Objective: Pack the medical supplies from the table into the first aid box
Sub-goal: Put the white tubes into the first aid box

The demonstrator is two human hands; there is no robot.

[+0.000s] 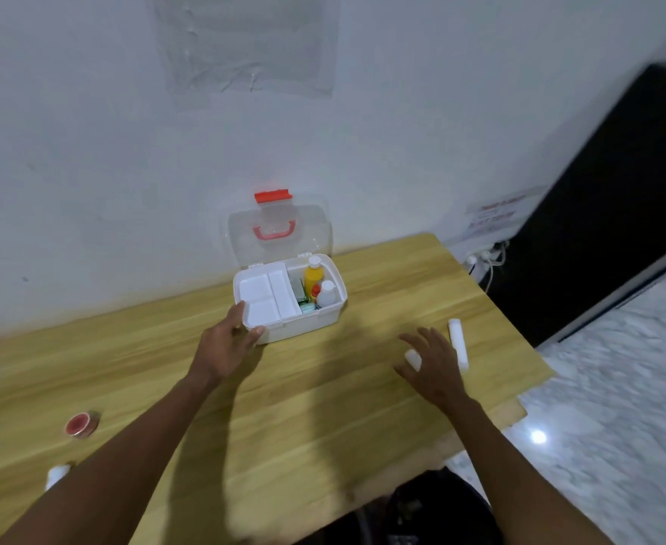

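Note:
The white first aid box (303,330) stands open on the wooden table (323,407), its clear lid (280,234) leaning back against the wall. A white tray fills its left half; a yellow bottle (314,275), a white bottle (326,295) and small packs sit in the right half. My left hand (231,340) grips the box's front left corner. My right hand (431,361) hovers with fingers spread over a small white roll (413,359), beside a long white roll (458,342). A red tape roll (81,424) and a white bottle (57,474) lie at the left.
The table ends close to the right of the long roll, with marble floor (618,407) below. A power strip with cables (486,259) sits by the wall at the table's far right corner. A dark bag (433,509) lies under the table's front edge.

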